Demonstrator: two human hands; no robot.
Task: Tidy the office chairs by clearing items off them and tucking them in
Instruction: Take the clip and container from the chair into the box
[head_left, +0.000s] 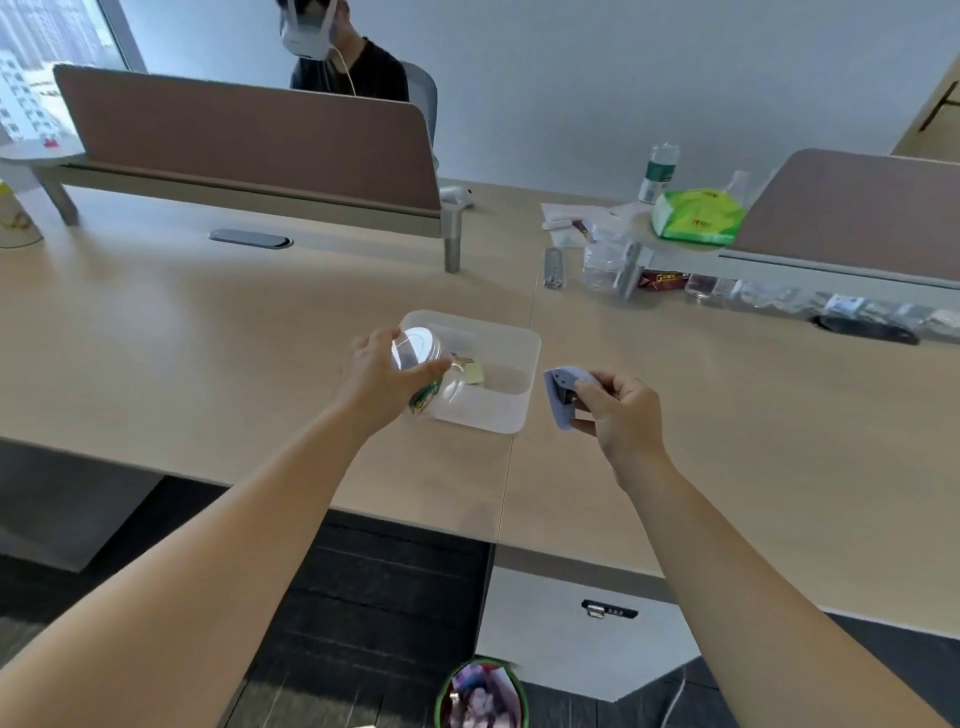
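Over the clear tray (511, 410) at the desk (208, 353) centre, the left hand (376, 376) holds a transparent jar (426, 364); at 3 o'clock, right hand (626, 410) fingers (597, 389) pinch a small purple stapler (563, 397). The smooth jar may slip. No chair visible.

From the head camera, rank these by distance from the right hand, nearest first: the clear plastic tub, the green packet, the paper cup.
Measured from the right hand, which holds a small blue stapler:
1. Clear plastic tub, just to its left on the desk.
2. Green packet, farther back, on the right-hand shelf.
3. Paper cup, at the desk's far left edge.
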